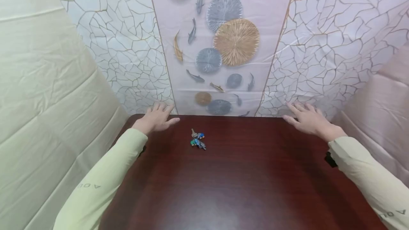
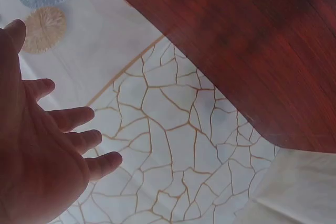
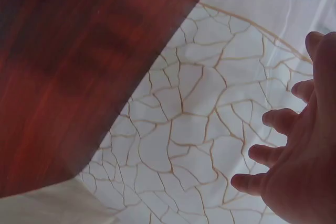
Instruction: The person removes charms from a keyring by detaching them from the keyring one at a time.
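A small cluster of grey, blue and green trinkets (image 1: 198,140) lies on the dark red-brown table (image 1: 230,173), left of centre and toward the far edge. Their exact kind is too small to make out. My left hand (image 1: 158,118) is held out near the far left corner, fingers spread, to the left of the trinkets. Over at the far right, my right hand (image 1: 307,119) reaches out the same way, well apart from them. Both palms show bare in the wrist views, where the left fingers (image 2: 73,119) and right fingers (image 3: 268,153) are extended and hold nothing.
Behind the table hangs a patterned cloth (image 1: 204,38) with fish and round discs, bordered by cracked-stone panels. Pale fabric walls (image 1: 41,116) close in the left and right sides. A dark device (image 1: 331,159) sits beneath the right wrist.
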Action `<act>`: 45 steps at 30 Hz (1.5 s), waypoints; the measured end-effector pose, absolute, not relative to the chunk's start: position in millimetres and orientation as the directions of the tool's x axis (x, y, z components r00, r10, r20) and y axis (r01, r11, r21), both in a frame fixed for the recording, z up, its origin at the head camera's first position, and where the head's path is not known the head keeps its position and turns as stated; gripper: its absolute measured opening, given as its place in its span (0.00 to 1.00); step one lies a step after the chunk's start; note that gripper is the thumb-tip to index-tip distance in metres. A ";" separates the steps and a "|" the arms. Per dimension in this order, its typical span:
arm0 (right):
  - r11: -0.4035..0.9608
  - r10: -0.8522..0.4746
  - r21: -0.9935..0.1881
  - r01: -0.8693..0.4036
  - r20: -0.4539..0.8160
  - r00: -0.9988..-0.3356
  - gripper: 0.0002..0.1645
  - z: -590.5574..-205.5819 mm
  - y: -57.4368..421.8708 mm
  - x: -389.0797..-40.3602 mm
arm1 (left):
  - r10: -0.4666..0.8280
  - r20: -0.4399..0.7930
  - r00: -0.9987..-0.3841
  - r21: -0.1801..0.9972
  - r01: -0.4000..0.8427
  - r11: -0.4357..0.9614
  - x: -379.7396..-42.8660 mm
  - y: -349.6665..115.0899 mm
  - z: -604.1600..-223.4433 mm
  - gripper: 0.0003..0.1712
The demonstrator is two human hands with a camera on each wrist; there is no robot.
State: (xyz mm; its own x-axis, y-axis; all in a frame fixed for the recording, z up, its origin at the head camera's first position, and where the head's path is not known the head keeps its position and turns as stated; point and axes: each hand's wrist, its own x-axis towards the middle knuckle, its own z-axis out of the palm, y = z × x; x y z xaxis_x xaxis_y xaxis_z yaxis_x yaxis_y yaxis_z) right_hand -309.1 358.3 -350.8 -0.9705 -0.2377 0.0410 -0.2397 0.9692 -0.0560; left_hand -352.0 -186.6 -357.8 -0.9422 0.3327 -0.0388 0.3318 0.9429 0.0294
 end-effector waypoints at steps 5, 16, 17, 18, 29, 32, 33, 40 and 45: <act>0.962 -0.261 -0.072 -0.263 0.045 -0.964 0.45 -360.2 350.1 -310.6 | 0.363 -0.028 -0.931 0.040 0.362 0.931 -351.1 -181.2 -364.0 0.44; 0.942 -0.332 -0.028 -0.334 0.048 -0.942 0.42 -369.9 320.9 -308.6 | 0.419 -0.044 -0.907 0.072 0.416 0.907 -351.1 -161.5 -370.7 0.38; 0.941 -0.336 -0.036 -0.338 0.047 -0.941 0.42 -369.4 317.1 -308.3 | 0.422 -0.048 -0.905 0.078 0.418 0.905 -350.8 -160.6 -371.3 0.38; 0.939 -0.339 -0.045 -0.341 0.044 -0.940 0.42 -369.4 313.3 -308.1 | 0.424 -0.053 -0.904 0.082 0.419 0.904 -350.7 -159.8 -372.0 0.38; 0.930 -0.340 -0.136 -0.343 0.040 -0.939 0.42 -379.0 280.7 -313.7 | 0.452 -0.078 -0.888 0.065 0.448 0.892 -352.6 -145.3 -390.7 0.32; 0.925 -0.343 -0.159 -0.345 0.045 -0.938 0.42 -382.2 272.4 -315.9 | 0.473 -0.069 -0.878 0.040 0.472 0.881 -353.0 -140.0 -394.9 0.29; 0.923 -0.347 -0.164 -0.349 0.046 -0.937 0.42 -383.6 268.9 -317.0 | 0.477 -0.066 -0.877 0.037 0.475 0.879 -353.0 -138.8 -396.2 0.29; 0.903 -0.376 -0.209 -0.375 0.039 -0.926 0.42 -393.8 244.2 -322.6 | 0.478 -0.080 -0.875 0.028 0.477 0.878 -351.8 -132.0 -405.2 0.29; 0.893 -0.388 -0.233 -0.384 0.033 -0.921 0.40 -400.5 229.5 -323.7 | 0.467 -0.092 -0.879 0.052 0.464 0.884 -353.0 -125.0 -410.4 0.28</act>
State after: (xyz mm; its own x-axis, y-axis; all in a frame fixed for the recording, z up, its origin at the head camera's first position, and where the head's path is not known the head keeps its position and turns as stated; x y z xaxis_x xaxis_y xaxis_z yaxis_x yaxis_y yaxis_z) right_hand -323.7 229.5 -400.5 -0.9211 -0.3878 0.0330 -0.3844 0.8932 -0.2334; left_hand -353.0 -125.0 -410.4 -0.8795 0.4670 -0.0921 0.4641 0.8843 0.0518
